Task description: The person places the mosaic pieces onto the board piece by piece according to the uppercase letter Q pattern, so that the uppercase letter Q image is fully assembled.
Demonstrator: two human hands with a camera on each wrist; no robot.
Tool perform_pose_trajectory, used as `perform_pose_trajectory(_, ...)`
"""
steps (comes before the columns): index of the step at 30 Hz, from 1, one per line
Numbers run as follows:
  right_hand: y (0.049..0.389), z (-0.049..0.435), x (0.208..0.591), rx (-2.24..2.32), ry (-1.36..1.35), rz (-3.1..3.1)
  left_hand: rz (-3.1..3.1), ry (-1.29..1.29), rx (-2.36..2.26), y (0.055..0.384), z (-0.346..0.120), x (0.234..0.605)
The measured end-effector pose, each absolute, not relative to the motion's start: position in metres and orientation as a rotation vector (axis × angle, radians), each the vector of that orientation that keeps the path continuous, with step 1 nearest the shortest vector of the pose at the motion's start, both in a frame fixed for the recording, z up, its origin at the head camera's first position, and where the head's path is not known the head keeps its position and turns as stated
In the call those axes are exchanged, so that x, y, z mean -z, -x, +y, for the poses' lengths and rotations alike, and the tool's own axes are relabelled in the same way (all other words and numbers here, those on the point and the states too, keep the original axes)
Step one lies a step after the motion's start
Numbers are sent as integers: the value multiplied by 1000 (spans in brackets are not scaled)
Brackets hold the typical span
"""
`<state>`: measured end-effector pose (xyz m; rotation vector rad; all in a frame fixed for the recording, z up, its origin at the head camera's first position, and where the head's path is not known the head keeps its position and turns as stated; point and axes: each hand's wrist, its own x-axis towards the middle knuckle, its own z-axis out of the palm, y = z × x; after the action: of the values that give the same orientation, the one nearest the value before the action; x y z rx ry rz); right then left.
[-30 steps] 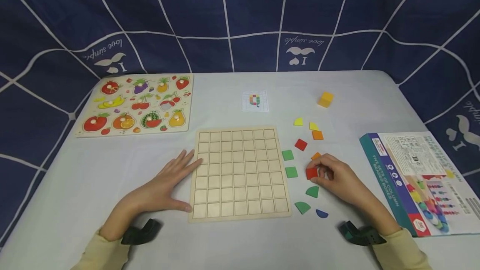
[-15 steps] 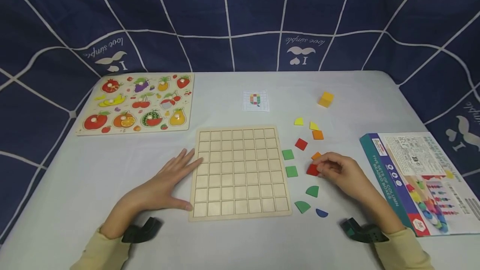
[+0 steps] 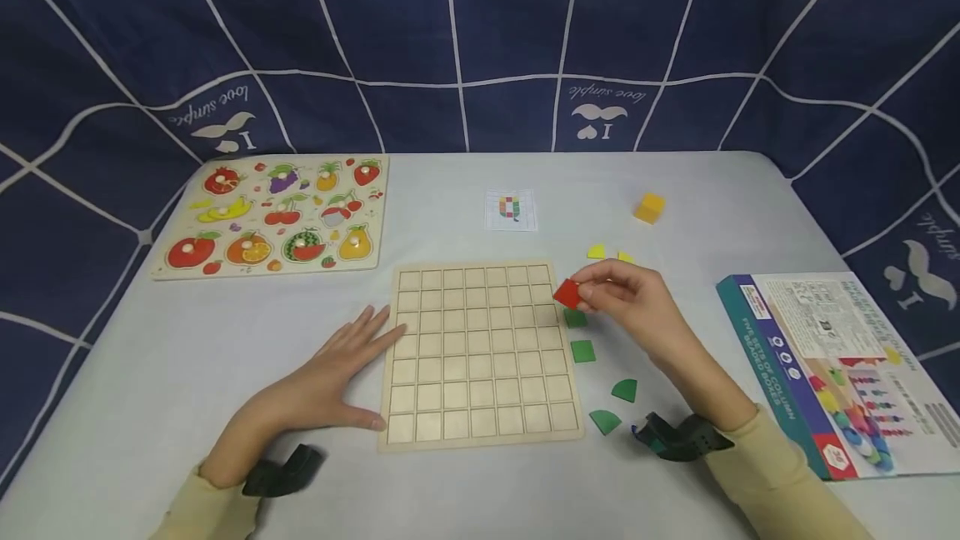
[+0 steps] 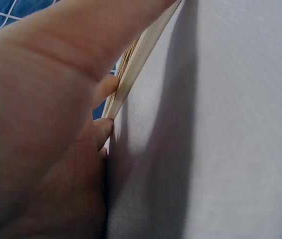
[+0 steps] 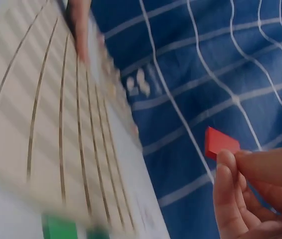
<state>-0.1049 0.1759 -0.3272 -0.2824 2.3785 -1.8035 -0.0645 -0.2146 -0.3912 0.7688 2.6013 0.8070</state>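
One red tile, probably light, stiff and best held by its edges, is pinched by the right hand near the board; the left hand, fingers spread, touches its left edge.

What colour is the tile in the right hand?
The tile is red, clearest in the right wrist view.

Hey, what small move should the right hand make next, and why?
Probably ease the right hand leftward and lower the red tile into a square of the wooden grid board: the hand pinches the tile near the board's right edge, no square seen holds a tile, and the left hand touches the board's left edge.
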Motion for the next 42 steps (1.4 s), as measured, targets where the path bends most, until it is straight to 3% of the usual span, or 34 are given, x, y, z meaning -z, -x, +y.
perform_pose_trajectory(9,107,124,331,1934,183,2048,2600,-787,-814,67,-216,392)
perform_pose_trajectory(22,103,94,366,1923,122,1872,2606,-796,-853,68,-218,393)
perform_pose_trajectory(42,91,90,383,1428,669,2434,2601,-768,-812,68,-217,391)
